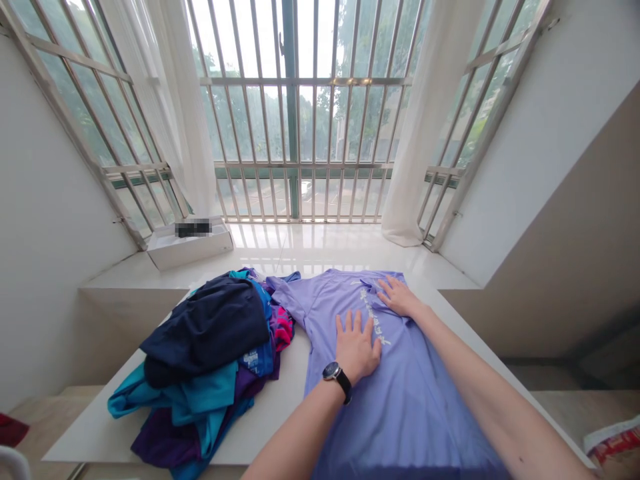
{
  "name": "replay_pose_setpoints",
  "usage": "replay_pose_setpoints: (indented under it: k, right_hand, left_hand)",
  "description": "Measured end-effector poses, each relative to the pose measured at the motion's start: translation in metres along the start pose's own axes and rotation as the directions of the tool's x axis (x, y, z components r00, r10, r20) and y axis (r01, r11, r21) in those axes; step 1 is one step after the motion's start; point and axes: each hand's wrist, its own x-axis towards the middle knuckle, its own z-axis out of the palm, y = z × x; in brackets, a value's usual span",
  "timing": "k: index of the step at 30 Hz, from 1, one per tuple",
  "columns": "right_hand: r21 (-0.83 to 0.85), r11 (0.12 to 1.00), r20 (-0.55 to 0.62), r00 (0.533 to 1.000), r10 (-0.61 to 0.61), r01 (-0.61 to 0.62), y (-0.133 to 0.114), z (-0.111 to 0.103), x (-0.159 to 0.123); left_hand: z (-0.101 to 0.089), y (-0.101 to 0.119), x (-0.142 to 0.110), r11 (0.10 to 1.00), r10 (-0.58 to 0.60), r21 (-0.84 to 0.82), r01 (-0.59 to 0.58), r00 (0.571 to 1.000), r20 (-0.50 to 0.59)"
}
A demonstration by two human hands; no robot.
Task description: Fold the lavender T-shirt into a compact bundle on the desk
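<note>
Barred window (295,120) behind, white table (283,393), lavender T-shirt (415,413) laid flat, pressed by left hand (356,347) and right hand (395,297), fingers spread and released, heaped clothes (210,353) alongside

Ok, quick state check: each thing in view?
Left hand, open, palm down on the shirt.
Right hand, open, flat on the shirt's upper end.
Lavender T-shirt, spread flat, white print facing up.
Clothes pile, heaped, unfolded, beside the shirt.
White box, resting on the window sill.
White curtains, gathered to the window's sides.
</note>
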Motion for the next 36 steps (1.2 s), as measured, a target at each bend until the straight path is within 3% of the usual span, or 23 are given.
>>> replay_pose_setpoints:
  k: [6,11,16,18,20,24,29,32,36]
  right_hand:
    - [0.045,0.995,-0.080,0.992,0.095,-0.092,-0.006,-0.022,-0.035]
    - [0.164,0.980,-0.126,0.983,0.130,-0.109,0.009,-0.037,-0.121]
    - [0.312,0.942,-0.305,0.926,0.224,-0.125,0.012,-0.002,-0.241]
    - [0.369,0.908,-0.364,0.869,0.335,-0.196,0.009,0.016,-0.276]
    - [0.409,0.886,-0.377,0.843,0.383,-0.220,0.004,0.027,-0.297]
    - [0.378,0.906,-0.388,0.855,0.343,-0.191,-0.017,0.034,-0.306]
    - [0.373,0.898,-0.453,0.798,0.396,-0.234,-0.033,0.027,-0.301]
    - [0.473,0.854,-0.430,0.789,0.439,-0.218,-0.034,0.004,-0.291]
    - [0.542,0.831,-0.332,0.877,0.348,-0.124,-0.057,-0.050,-0.233]
  left_hand:
    - [-0.001,-0.001,0.002,1.000,-0.023,0.011,0.022,0.999,0.047]
    - [-0.019,0.005,0.010,0.998,-0.003,0.069,-0.010,0.982,0.190]
    - [-0.043,0.016,0.044,0.992,0.000,0.118,-0.034,0.961,0.278]
    - [-0.047,0.016,0.067,0.995,0.033,0.083,-0.054,0.970,0.240]
    - [-0.046,0.013,0.091,1.000,0.008,0.028,-0.012,0.990,0.139]
    - [-0.036,0.000,0.136,0.996,-0.082,-0.027,0.084,0.994,0.068]
    - [-0.018,-0.023,0.171,0.990,-0.087,-0.106,0.096,0.992,0.087]
    - [-0.009,-0.036,0.187,0.983,-0.104,-0.144,0.115,0.991,0.086]
    - [-0.002,-0.049,0.204,0.969,-0.146,-0.186,0.165,0.983,0.110]
